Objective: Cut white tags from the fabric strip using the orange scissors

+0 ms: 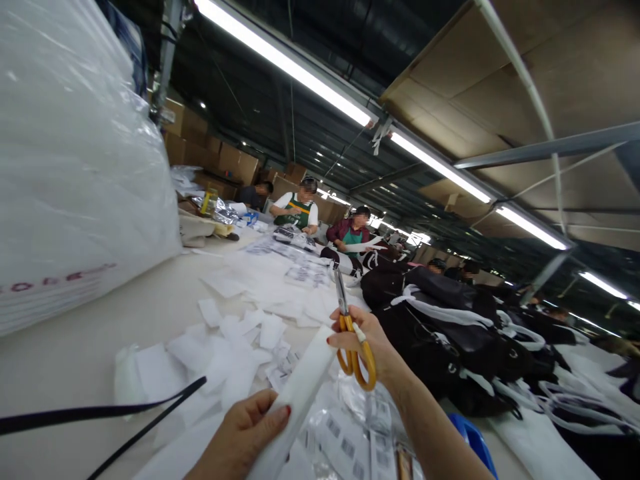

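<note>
Head view: the left hand (240,433) sits low in the frame with its grip closed on the near end of a white strip (300,387), the thumb pressed on top. The strip runs up and away from that grip to the right hand (367,343), whose fingertips touch its far end.

The right hand's grip is closed around the orange handles of a pair of scissors (350,333). The metal blades stand up out of that grip, pointing away from the person and looking shut.

Just beyond and to the left of the left hand's grip, loose white paper pieces (235,353) lie scattered on the pale counter (100,333). A black strap (100,413) runs across the counter to the left of that grip. Under and just right of the strip lie clear packets with barcode labels (345,440).

To the right of the right hand's grip, black bags with white handles (450,333) are heaped together. Far to the left of both grips rises a large clear plastic sack (75,167). Well beyond the scissors, other people in green aprons (297,210) sit working at the far end of the counter, with cardboard boxes (225,157) stacked behind them.
</note>
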The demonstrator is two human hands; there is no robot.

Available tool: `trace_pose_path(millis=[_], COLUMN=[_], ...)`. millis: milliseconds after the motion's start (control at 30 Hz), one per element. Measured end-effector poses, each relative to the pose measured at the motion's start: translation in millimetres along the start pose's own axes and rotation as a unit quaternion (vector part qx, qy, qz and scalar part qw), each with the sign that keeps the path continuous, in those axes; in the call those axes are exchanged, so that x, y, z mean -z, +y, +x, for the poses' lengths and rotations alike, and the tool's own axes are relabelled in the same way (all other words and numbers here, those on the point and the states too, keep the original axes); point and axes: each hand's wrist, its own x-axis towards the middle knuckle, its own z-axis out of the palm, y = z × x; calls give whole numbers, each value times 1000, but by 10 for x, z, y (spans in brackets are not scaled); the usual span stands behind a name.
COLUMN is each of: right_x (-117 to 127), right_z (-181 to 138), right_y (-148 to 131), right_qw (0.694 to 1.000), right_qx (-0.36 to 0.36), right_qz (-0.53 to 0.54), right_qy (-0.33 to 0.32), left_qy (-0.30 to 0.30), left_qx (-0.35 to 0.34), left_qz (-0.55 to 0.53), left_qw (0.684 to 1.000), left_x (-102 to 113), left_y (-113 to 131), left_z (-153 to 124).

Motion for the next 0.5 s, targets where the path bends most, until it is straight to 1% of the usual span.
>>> trace_pose_path(millis=[167,233,300,367,400,433,500], right_x=[-281,-345,-340,-265,-212,-158,-77], right_z=[255,311,299,211,144,67,-94], right_y=[149,209,257,288,297,303,311], right_qw=[999,998,997,993,989,979,943], right_qx=[-27,-29,-26,-23,-26,-30,-58], right_qz=[-26,-43,-64,-103,-131,-173,-252], right_qy=[-28,-39,-38,-45,-63,-103,-208], left_qy=[67,92,114,134,141,147,153], left_qx=[6,2,-7,-15,-17,-18,-18], left_qz=[-7,-13,-22,-38,-47,-55,-67], left_qw=[998,996,993,990,989,987,986], left_x=[266,359,434,488,508,524,544], left_y=[13,30,46,57,61,63,65], left_z=[51,51,52,60,67,74,89])
